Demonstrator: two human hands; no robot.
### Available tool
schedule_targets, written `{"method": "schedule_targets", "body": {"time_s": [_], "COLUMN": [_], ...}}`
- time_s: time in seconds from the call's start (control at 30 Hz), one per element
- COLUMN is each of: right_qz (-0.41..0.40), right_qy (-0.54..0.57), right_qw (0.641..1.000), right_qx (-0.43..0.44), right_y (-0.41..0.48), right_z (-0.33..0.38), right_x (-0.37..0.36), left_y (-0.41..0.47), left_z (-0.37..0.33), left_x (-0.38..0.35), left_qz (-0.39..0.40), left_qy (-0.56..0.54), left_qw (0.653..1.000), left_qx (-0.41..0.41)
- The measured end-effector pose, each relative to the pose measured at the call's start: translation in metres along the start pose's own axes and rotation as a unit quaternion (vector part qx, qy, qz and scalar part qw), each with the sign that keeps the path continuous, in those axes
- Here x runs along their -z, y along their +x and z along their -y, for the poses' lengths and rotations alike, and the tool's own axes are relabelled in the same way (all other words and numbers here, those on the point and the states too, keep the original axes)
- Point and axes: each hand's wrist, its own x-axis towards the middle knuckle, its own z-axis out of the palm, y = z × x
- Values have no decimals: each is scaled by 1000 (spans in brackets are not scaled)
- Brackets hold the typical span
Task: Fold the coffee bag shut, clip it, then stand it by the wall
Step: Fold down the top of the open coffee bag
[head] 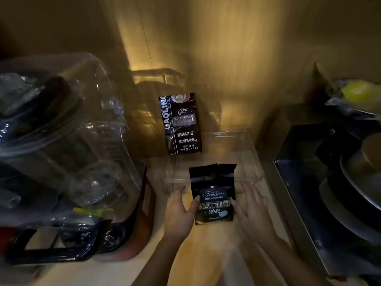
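Note:
A small black coffee bag (213, 195) labelled "Treasure Blue Mountain" stands on the wooden counter, its torn top open and unfolded. My left hand (179, 211) touches its left side with the thumb on the front. My right hand (252, 209) rests against its right side, fingers spread. A second, taller black coffee bag (181, 123) marked "GAOLING" leans against the back wall (237, 58). No clip shows.
A clear plastic tray (249, 155) lies just behind the small bag. A large clear blender jar on a dark base (68, 145) fills the left. A steel sink with pots (338, 193) is on the right, a yellow item (358, 92) beyond.

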Motion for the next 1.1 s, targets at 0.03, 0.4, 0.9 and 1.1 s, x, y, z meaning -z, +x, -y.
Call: {"method": "schedule_targets", "body": {"time_s": [0.03,0.4,0.9,1.1], "right_qz": [15,31,126,114], "right_qy": [12,240,334,358], "right_qw": [999,961,919,912], "right_qx": [-27,-133,-168,-166], "right_y": [1,5,15,15], "right_z": [-1,7,-26,-15], "right_x": [-3,-21,-29,-21], "left_y": [1,1,9,13], "left_z": [-1,-6,-4,-5], "left_x": [-2,-15,-7,-10], "left_qz": [6,43,156,187], "left_qy": [-19,-196,-243,-291], "left_qw": [1000,976,954,931], "left_qx": [10,83,81,116]}}
